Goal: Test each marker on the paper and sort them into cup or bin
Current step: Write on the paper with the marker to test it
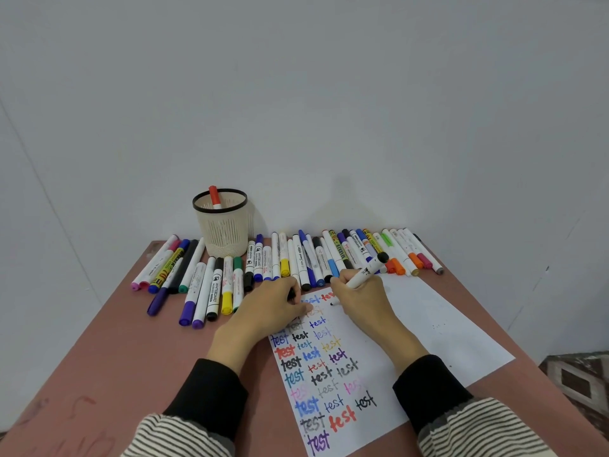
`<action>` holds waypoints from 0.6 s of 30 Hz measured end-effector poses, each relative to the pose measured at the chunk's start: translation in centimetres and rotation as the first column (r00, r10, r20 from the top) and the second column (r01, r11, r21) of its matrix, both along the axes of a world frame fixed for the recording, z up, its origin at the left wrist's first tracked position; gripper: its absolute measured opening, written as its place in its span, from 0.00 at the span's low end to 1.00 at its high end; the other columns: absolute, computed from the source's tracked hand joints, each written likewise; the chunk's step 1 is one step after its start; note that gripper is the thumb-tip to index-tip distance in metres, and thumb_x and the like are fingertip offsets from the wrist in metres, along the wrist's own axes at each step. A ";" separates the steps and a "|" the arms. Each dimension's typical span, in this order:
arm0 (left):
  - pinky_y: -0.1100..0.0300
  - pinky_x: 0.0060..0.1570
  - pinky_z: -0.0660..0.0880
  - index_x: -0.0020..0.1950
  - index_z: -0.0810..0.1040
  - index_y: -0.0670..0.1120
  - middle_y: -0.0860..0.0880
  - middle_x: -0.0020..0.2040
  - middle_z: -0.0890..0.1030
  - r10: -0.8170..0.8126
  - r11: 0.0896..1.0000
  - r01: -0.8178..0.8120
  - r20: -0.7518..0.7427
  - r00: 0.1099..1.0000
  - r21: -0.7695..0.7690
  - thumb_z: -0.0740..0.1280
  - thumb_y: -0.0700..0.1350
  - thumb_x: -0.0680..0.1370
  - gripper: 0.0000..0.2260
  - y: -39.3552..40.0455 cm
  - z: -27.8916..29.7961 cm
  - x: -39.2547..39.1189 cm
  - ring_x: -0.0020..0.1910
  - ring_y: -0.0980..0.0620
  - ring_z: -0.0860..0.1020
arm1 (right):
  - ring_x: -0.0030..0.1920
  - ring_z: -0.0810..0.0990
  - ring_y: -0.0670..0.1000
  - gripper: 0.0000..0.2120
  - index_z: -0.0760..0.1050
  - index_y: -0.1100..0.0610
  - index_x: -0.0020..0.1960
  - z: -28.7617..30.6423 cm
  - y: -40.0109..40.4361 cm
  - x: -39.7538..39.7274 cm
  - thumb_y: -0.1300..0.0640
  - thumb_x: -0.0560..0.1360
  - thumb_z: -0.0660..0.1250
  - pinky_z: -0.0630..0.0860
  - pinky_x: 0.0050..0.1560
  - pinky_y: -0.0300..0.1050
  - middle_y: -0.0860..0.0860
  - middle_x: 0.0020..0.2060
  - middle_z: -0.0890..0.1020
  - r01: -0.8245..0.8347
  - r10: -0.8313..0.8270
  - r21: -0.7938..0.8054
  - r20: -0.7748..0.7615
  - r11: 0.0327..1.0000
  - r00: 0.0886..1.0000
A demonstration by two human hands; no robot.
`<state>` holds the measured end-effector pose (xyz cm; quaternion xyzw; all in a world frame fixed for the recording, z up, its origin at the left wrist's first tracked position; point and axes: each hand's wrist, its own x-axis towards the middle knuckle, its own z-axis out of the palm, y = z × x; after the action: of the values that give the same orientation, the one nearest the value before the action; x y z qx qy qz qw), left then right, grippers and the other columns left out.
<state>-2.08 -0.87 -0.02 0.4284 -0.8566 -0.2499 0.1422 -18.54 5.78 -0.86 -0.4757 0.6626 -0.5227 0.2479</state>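
Head view of a reddish-brown worktop set against a pale wall. A white sheet of paper lies slantwise on the right half, running from the middle of the worktop to its near edge; its left part is filled with columns of the word "test" in red, blue, black, purple, pink and yellow. The right hand grasps a white-barrelled black marker in a writing hold, tip on the paper near the sheet's far edge, just beside a red "test"; the marker's black end tilts toward the far right corner. The left hand rests on the sheet's far left corner, fingers curled around a small dark object, apparently a cap, mostly hidden. A beige slotted cup with a black rim stands at the far edge, left of centre, holding one red-capped marker upright. A row of capped markers lies side by side along the far edge, from the far left corner to the far right corner. Both forearms wear black cuffs and striped sleeves.
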 end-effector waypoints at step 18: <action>0.60 0.35 0.65 0.40 0.69 0.52 0.54 0.36 0.74 -0.006 1.000 0.006 -0.003 1.000 0.002 0.68 0.54 0.76 0.11 0.1 0.0 0.1 0.34 0.56 0.70 | 0.32 0.66 0.51 0.13 0.67 0.61 0.35 0.6 0.2 -0.3 0.61 0.77 0.64 0.68 0.36 0.42 0.56 0.29 0.67 0.014 -0.014 0.008 -0.031 1.000 0.999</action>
<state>-2.02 -0.81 0.02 0.4257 -0.8575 -0.2516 0.1424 -18.81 5.99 -0.30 -0.4780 0.6717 -0.5143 0.2362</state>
